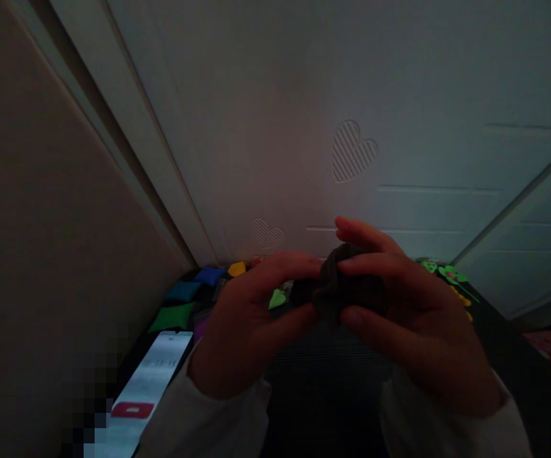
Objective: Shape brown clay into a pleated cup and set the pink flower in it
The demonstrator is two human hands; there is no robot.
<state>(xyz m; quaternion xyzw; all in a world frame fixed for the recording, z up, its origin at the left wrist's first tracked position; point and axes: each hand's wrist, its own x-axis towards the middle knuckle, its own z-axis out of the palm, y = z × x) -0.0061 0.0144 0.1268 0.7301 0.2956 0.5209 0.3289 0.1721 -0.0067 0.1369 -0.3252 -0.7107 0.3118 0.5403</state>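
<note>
Both of my hands are raised in the middle of the view over the dark tabletop, with a dark lump of what looks like soft clay (331, 286) between them. My left hand (251, 318) pinches the left side of the lump between thumb and fingers. Its right side is gripped by the thumb and fingers of my right hand (404, 305), one finger raised above it. The lump looks folded and uneven, and dim light hides its details. Just behind my left fingers, a light green leaf-shaped piece (277, 299) shows on the table.
Blue (209, 275), green (173, 317) and yellow (237, 268) packets lie at the back left of the dark table (323, 394). A lit phone (156, 375) rests at the left edge. Green flower-like pieces (452, 274) lie at the back right. A white panel with hearts (280, 159) stands behind.
</note>
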